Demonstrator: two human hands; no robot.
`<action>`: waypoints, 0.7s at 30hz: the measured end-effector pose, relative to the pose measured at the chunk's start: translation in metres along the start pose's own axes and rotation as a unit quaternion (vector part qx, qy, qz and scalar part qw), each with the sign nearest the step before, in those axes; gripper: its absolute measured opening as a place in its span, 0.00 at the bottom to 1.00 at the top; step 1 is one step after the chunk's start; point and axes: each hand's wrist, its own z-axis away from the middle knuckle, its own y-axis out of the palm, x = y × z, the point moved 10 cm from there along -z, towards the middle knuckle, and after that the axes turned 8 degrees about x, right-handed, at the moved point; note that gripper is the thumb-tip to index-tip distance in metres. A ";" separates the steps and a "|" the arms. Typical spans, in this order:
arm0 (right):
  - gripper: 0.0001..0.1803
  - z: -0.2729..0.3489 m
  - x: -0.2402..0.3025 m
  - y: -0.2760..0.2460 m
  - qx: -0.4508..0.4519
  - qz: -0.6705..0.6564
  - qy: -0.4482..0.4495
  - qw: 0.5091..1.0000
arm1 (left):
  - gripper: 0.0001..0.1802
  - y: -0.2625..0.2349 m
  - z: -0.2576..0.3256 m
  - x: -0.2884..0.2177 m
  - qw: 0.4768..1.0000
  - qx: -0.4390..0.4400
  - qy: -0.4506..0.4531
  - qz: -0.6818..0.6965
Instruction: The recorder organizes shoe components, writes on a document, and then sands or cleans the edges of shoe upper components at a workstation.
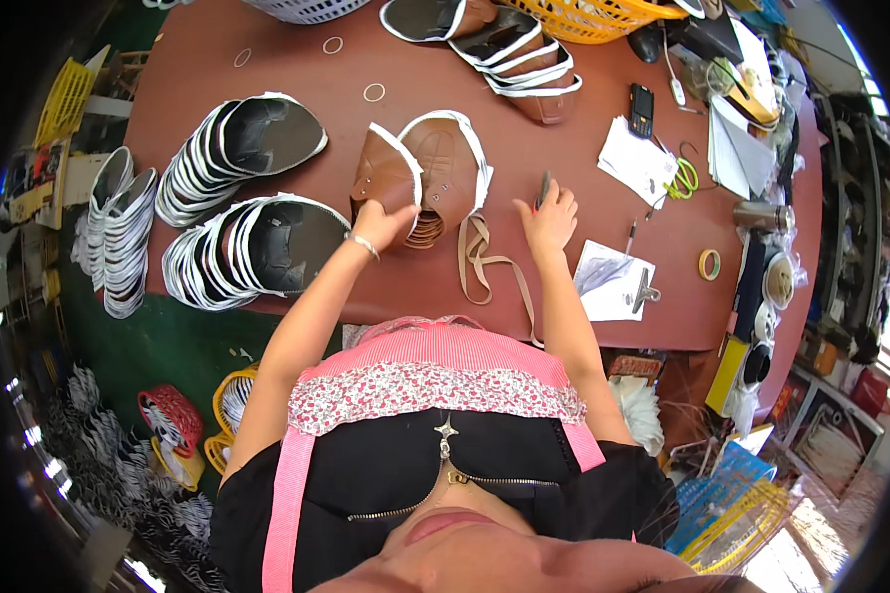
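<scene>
A: In the head view, your left hand [381, 223] is closed on the lower edge of a brown leather shoe upper [386, 178], pinching it between thumb and fingers. It lies on the desk [415, 287] just ahead of that hand, overlapping a second brown upper [450, 163] to its right.

B: And your right hand [549, 219]?

A: It is curled around a small dark tool [543, 190] whose tip points away from you. What kind of tool it is, I cannot tell. A tan strap [480, 259] trails on the desk between your two hands, running back toward you.

B: So which step do you judge this to be?

A: You seem to be steadying one upper while readying the tool. I judge the work on this piece has barely begun.

B: What does the next move ask of you?

A: Keep your left grip firm and bring the tool leftward to the white-edged rim. Stacks of white-rimmed black soles [237, 148] sit well to the left of your left hand, and papers [613, 282] lie just right of your right.
</scene>
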 end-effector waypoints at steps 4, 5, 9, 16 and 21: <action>0.12 0.009 0.060 -0.004 -0.072 -0.263 -0.222 0.936 | 0.27 0.020 0.070 -0.033 0.998 0.051 0.040 -0.025; 0.11 0.002 0.060 0.013 -0.025 -0.345 -0.162 0.924 | 0.26 0.030 0.077 -0.032 0.984 -0.001 0.161 -0.081; 0.08 -0.006 0.055 0.064 0.070 -0.424 -0.033 0.902 | 0.25 0.073 0.084 -0.010 0.968 0.007 0.118 -0.223; 0.08 0.057 0.119 -0.013 0.113 -0.395 -0.108 0.905 | 0.23 0.050 0.090 -0.010 0.979 -0.100 0.153 -0.087; 0.10 0.045 0.104 0.016 0.131 -0.566 -0.036 0.813 | 0.20 0.030 0.098 0.045 0.920 -0.030 0.055 0.388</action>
